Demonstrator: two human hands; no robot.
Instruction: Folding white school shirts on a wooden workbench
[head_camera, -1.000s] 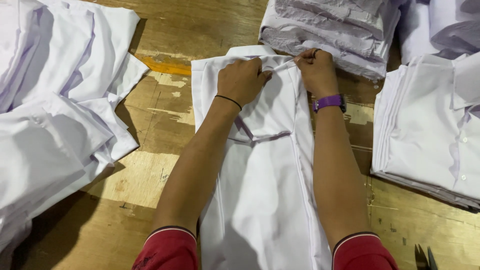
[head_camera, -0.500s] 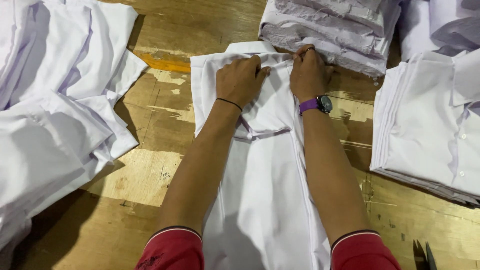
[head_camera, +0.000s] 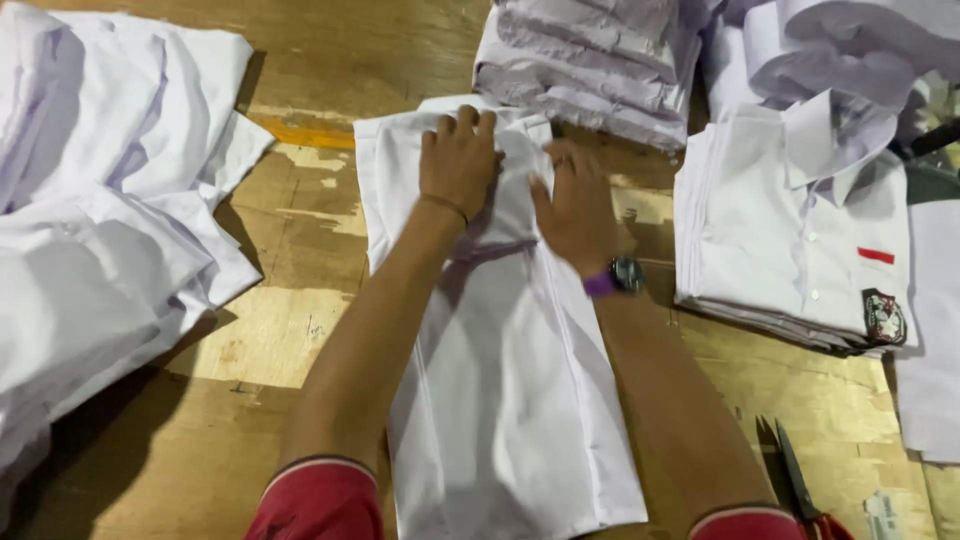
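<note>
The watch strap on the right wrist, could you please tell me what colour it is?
Purple, seen in the head view: the watch strap sits just below the right hand.

A single head-worn camera looks steeply down and slightly forward over the person's own arms, which enter from the bottom edge of the frame. It sits close: the wooden worktop (head_camera: 290, 230) fills the whole view, with no wall or horizon in sight. The white shirt (head_camera: 510, 400) runs up the centre of the frame, cut off at the bottom edge. Shirt piles are cropped at the left, top and right edges. There is no second view to compare.
</note>
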